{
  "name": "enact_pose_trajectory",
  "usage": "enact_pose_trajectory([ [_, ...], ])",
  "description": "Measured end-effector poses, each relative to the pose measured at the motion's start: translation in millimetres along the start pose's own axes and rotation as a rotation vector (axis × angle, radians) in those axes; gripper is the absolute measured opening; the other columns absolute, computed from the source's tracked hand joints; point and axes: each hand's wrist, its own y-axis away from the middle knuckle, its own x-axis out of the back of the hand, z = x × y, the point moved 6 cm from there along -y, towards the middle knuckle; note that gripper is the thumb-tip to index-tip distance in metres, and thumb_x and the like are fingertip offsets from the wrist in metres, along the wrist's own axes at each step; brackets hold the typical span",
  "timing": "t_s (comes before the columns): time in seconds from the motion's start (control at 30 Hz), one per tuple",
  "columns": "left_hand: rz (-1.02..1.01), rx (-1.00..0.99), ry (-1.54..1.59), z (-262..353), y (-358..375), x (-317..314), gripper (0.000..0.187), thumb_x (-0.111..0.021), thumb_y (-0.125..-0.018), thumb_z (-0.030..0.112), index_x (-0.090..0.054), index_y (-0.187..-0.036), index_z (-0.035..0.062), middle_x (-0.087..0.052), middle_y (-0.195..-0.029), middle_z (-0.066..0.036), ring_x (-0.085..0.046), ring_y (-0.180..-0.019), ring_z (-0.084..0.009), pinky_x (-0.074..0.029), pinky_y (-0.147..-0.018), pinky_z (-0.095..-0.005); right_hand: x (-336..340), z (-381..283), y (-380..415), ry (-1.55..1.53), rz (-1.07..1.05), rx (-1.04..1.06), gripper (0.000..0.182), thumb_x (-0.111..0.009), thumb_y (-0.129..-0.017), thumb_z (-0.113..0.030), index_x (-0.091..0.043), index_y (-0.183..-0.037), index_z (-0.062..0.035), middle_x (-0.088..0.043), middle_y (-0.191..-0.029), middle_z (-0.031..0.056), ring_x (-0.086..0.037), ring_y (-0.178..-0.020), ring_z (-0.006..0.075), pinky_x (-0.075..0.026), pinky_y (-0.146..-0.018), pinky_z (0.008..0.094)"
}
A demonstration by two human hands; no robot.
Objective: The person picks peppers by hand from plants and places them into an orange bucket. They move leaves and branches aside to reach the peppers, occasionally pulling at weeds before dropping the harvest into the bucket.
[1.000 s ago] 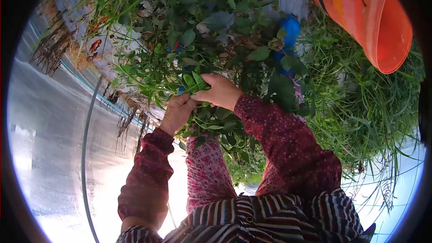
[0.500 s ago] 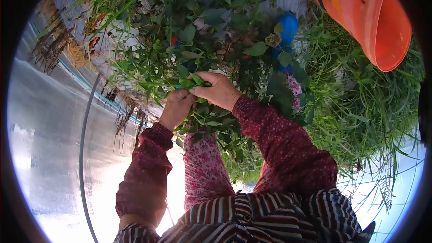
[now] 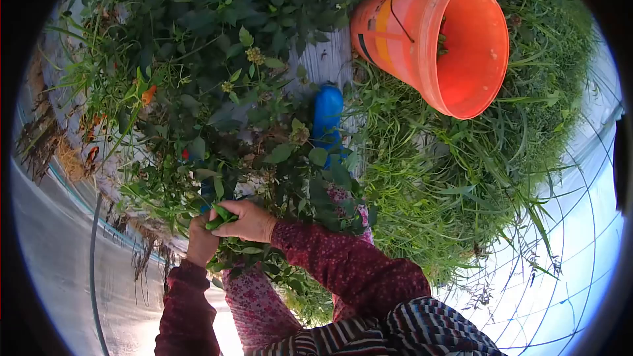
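Note:
My right hand (image 3: 247,221) is closed around green peppers (image 3: 219,217), which poke out between thumb and fingers. Right beside it, my left hand (image 3: 202,240) has its fingers pressed together at the same spot; what they pinch is hidden. Both hands are over leafy pepper plants (image 3: 198,178), in front of my legs. Leaves hang just below the right wrist. A small red pepper (image 3: 185,154) shows among the foliage above the hands.
An orange bucket (image 3: 428,46) with some green inside leans on its side at the upper right, amid tall grass (image 3: 422,198). A blue shoe (image 3: 328,115) stands on pale ground sheeting (image 3: 330,62). Plastic greenhouse film (image 3: 59,244) and a hose (image 3: 94,270) run along the left.
The view has swung right and up, so the hands sit lower left and the whole bucket mouth shows. The hands stay together, with the green peppers still in my right hand.

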Motion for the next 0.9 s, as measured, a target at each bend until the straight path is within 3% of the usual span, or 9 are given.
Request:
enact_pose_trajectory([
  [0.17, -0.037, -0.144, -0.11, 30.9, -7.7, -10.2, 0.013, -0.057, -0.082, 0.002, -0.065, -0.092, -0.0021, -0.067, -0.078, -0.008, -0.058, -0.073, -0.009, -0.047, -0.066, -0.0299, 12.4, -7.7, 13.0, -0.05, 0.054, 0.023, 0.019, -0.069, -0.082, -0.012, -0.059, -0.097, -0.0083, -0.053, -0.074, -0.0064, -0.046, -0.056, 0.0006, -0.039, -0.047, 0.019],
  [0.23, -0.078, -0.097, 0.044, 42.2, -8.8, -15.5, 0.017, -0.059, -0.078, -0.001, -0.065, -0.094, -0.0028, -0.067, -0.079, -0.01, -0.059, -0.074, -0.0102, -0.048, -0.067, -0.0295, 15.0, -8.6, 15.8, -0.084, 0.104, -0.002, 0.018, -0.069, -0.081, -0.012, -0.059, -0.096, -0.008, -0.054, -0.075, -0.006, -0.046, -0.056, 0.0004, -0.038, -0.047, 0.0184],
  [0.3, -0.065, -0.265, -0.197, 64.8, -2.9, -20.8, 0.02, -0.059, -0.076, -0.003, -0.065, -0.095, -0.0034, -0.067, -0.08, -0.011, -0.06, -0.074, -0.0113, -0.048, -0.066, -0.0294, 18.9, -8.4, 18.9, -0.133, 0.12, 0.006, 0.018, -0.069, -0.081, -0.011, -0.059, -0.096, -0.0086, -0.055, -0.075, -0.0059, -0.046, -0.055, 0.0003, -0.038, -0.046, 0.0182],
  [0.4, -0.096, -0.144, -0.146, 59.8, -7.2, -33.3, 0.022, -0.062, -0.076, 0.004, -0.064, -0.098, -0.002, -0.065, -0.078, -0.019, -0.066, -0.073, -0.0239, -0.049, -0.065, -0.0339, 26.2, -2.3, 37.0, -0.246, 0.161, -0.098, 0.018, -0.068, -0.081, -0.008, -0.061, -0.097, -0.011, -0.056, -0.075, -0.0062, -0.046, -0.055, -0.0005, -0.035, -0.043, 0.0167],
  [0.47, -0.092, -0.233, -0.167, 58.4, -9.4, -43.9, 0.02, -0.063, -0.077, 0.007, -0.064, -0.096, -0.0006, -0.065, -0.078, -0.019, -0.064, -0.074, -0.034, -0.048, -0.065, -0.0357, 32.8, -2.4, 42.5, -0.245, 0.172, -0.007, 0.019, -0.069, -0.08, -0.006, -0.06, -0.097, -0.0104, -0.058, -0.076, -0.0057, -0.047, -0.055, -0.0001, -0.035, -0.043, 0.0162],
  [0.53, -0.117, -0.183, -0.01, 57.9, -13.0, -54.2, 0.024, -0.06, -0.082, 0.007, -0.063, -0.105, -0.001, -0.065, -0.077, -0.012, -0.062, -0.069, -0.0186, -0.047, -0.063, -0.0318, 40.9, -6.8, 48.7, -0.342, 0.245, 0.014, 0.02, -0.067, -0.081, -0.005, -0.059, -0.099, -0.0094, -0.058, -0.08, -0.0032, -0.05, -0.059, 0.0024, -0.038, -0.043, 0.0191],
  [0.63, -0.208, -0.068, 0.22, 59.5, -15.8, -53.9, 0.026, -0.057, -0.085, 0.005, -0.061, -0.11, -0.0013, -0.062, -0.075, -0.003, -0.055, -0.064, -0.0089, -0.046, -0.06, -0.0262, 53.8, -1.2, 52.2, -0.623, 0.187, -0.009, 0.02, -0.064, -0.086, -0.012, -0.057, -0.105, -0.0103, -0.056, -0.078, -0.0005, -0.05, -0.063, 0.0046, -0.039, -0.045, 0.0198],
  [0.77, -0.328, 0.018, 0.453, 67.5, -8.0, -53.9, 0.025, -0.056, -0.088, 0.004, -0.06, -0.113, -0.0015, -0.058, -0.076, 0.001, -0.051, -0.063, -0.0067, -0.044, -0.058, -0.022, 60.1, 9.9, 50.2, -0.777, 0.237, -0.052, 0.021, -0.063, -0.087, -0.015, -0.057, -0.107, -0.0119, -0.055, -0.078, -0.0005, -0.049, -0.062, 0.0056, -0.038, -0.045, 0.0197],
  [0.9, -0.26, -0.012, 0.277, 71.2, -9.0, -53.2, 0.02, -0.053, -0.093, 0.014, -0.063, -0.095, -0.0035, -0.057, -0.072, 0.0, -0.05, -0.062, -0.0062, -0.041, -0.057, -0.0208, 58.6, 11.8, 53.4, -0.765, 0.255, -0.066, 0.021, -0.063, -0.087, -0.016, -0.057, -0.108, -0.0126, -0.057, -0.081, 0.0002, -0.051, -0.065, 0.0058, -0.038, -0.045, 0.02],
])
